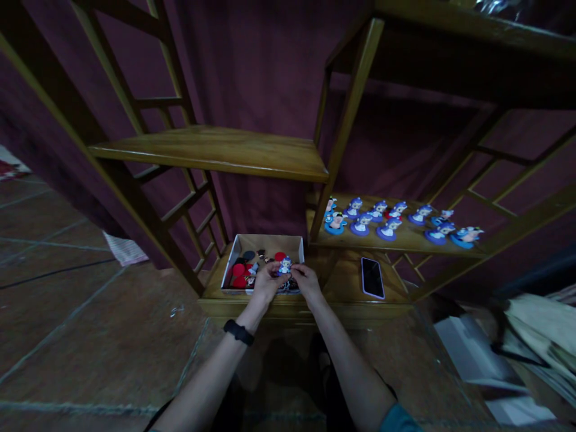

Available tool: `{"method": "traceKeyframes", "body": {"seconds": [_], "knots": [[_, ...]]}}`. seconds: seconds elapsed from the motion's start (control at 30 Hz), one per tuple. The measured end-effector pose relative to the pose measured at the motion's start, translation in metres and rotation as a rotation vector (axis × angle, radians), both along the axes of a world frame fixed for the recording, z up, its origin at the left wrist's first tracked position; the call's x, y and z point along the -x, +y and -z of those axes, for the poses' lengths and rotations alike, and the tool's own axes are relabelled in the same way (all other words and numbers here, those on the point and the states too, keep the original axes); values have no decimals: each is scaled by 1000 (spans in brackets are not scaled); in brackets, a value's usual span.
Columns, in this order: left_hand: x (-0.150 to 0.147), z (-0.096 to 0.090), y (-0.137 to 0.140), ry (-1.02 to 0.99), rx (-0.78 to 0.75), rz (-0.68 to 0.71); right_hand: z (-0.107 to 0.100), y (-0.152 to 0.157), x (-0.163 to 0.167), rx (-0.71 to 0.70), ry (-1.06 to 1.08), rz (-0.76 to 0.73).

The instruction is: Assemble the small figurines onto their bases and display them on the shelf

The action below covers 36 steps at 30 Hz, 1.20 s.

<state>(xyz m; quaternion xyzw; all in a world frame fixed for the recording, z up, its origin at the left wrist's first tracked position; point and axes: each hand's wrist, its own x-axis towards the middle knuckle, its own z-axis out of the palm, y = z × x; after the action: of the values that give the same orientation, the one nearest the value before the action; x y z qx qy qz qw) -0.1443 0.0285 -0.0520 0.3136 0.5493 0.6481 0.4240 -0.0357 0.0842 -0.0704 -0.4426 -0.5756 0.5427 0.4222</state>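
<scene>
Between my two hands is a small purple-and-white figurine [285, 265], held just above an open cardboard box [269, 241]. My left hand [267, 282] pinches it from the left, and a dark band circles that wrist. My right hand [306, 282] has its fingertips closed at the figurine's right side. Inside the box lie several figurines and round bases, some red [238, 270], some dark. Similar purple-and-white figurines [388, 229] stand in rows on the shelf to the right, along with pink-and-blue ones [335, 223].
A phone [372, 278] lies on the low ledge right of the box. An upper wooden shelf [211, 150] juts out above the box, with a wooden post [353, 102] at its right end. A white box [472, 348] and a pale bag [540, 330] are on the floor at right.
</scene>
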Motion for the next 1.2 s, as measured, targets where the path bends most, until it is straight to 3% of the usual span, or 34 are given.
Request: {"method": "traceKeyframes", "body": {"seconds": [0.17,0.37,0.6,0.83,1.2], "knots": [[-2,2,0,126,0,-94,1,0,-1,12,11,-2],[-6,-2,-2,225,3,-72,-5,-3,-1,42,66,19],[-12,-10,-6,509,27,-127,-12,-6,-3,44,87,1],[-16,-1,-6,377,-12,-46,-17,-7,-4,37,124,30],[-12,-12,-15,596,6,-31,-18,-16,6,37,164,-13]]}}
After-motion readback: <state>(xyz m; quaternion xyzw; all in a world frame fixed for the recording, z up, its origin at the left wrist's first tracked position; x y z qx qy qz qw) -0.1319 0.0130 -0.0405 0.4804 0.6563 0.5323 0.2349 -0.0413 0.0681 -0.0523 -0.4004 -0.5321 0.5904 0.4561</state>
